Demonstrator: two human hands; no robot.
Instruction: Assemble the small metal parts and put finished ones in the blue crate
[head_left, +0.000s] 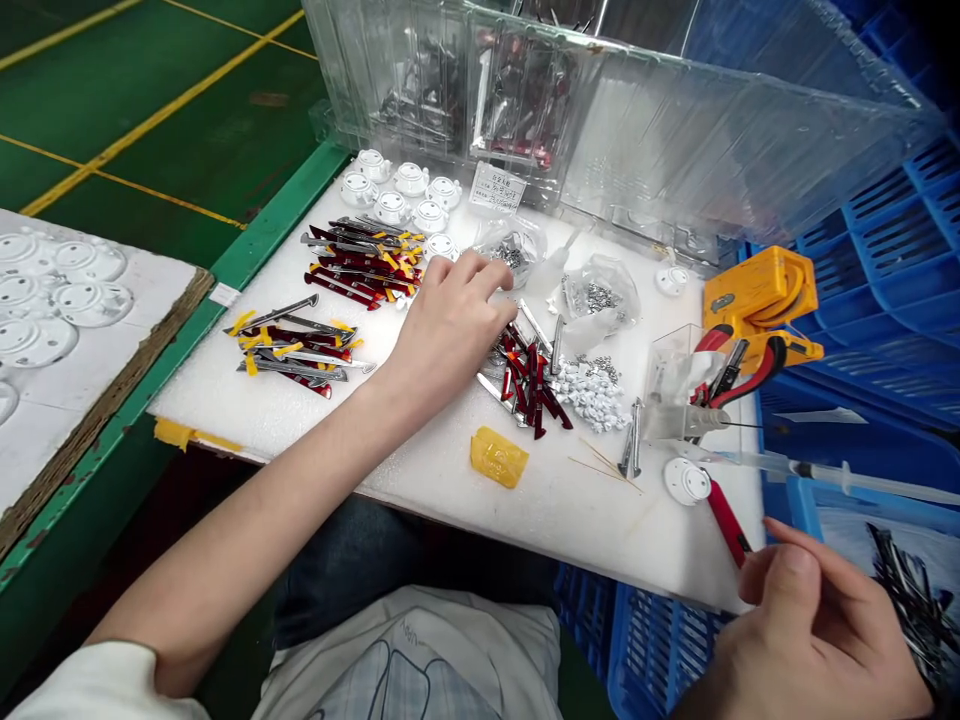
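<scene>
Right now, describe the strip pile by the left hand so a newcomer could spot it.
On the white foam board lie three piles of red-and-silver strips. The rightmost pile, partly under the left hand, sits beside a heap of small white parts. Unlike the others, it shows no yellow tabs.

Cannot read the print on the small white paper label (497, 187): too small. Cannot make out the dark and red pieces behind the clear plastic blister tray (675, 130), smeared by glare and cut by the top edge. Cannot see how much of the pile of dark red and silver metal strips (532, 385) lies under the left hand (450, 325). Cannot tell whether the right hand (817, 630), clipped at the bottom edge, pinches anything.
</scene>
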